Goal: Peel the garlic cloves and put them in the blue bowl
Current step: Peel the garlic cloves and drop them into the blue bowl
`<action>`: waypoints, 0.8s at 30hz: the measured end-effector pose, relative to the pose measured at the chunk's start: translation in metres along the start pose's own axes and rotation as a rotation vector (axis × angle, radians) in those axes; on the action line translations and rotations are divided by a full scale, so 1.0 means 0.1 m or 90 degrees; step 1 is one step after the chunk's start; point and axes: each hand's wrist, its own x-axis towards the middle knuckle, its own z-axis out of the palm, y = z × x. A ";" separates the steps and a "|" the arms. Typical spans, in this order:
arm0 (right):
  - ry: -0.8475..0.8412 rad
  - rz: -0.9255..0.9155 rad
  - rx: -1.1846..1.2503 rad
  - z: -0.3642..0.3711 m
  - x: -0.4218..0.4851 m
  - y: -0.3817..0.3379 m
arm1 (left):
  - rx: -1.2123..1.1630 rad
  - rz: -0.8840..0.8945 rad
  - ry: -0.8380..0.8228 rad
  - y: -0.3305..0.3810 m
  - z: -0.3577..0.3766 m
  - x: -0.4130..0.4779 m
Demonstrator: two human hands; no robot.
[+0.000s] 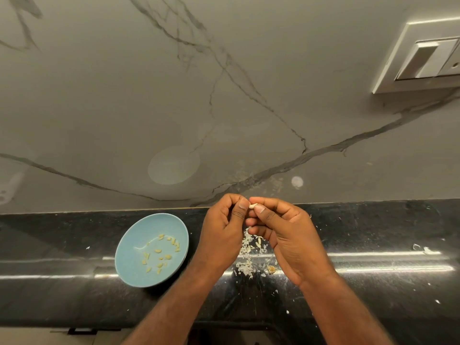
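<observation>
Both hands are pinching one garlic clove over the peel scraps near the counter's back edge: left hand steadying, right hand stripping. The blue bowl is waiting left.

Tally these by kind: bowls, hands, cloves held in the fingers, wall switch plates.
blue bowl: 1
hands: 2 (left hand, right hand)
garlic clove pinched between both hands: 1
wall switch plate: 1
Total: 5
</observation>
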 end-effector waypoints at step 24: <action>-0.006 -0.175 -0.376 -0.04 -0.01 -0.03 | -0.279 -0.131 0.035 0.13 -0.06 0.05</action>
